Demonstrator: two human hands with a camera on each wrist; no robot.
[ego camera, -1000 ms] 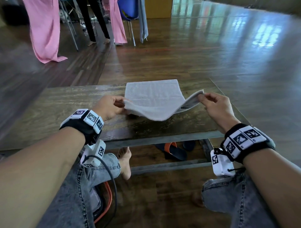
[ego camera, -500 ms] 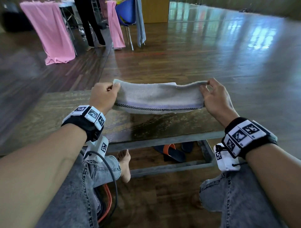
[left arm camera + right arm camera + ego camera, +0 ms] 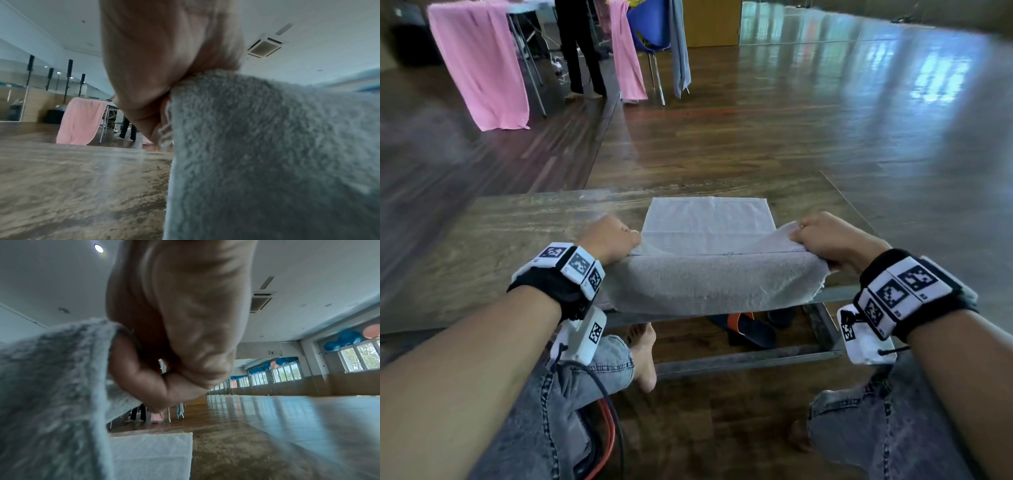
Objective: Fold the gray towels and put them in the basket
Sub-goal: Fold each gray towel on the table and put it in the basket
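Gripped 1 gray towel [image 3: 709, 277] at its near corners: left hand [image 3: 608, 240] curled tight on the left corner, right hand [image 3: 828, 240] clamped on the right. Far half flat on the wooden table [image 3: 482, 246], near half draped over the table's front edge. Counted 2 hands, 1 towel. Beyond, 2 pink cloths [image 3: 482, 65] hanging, sandals [image 3: 750, 329] under the table.
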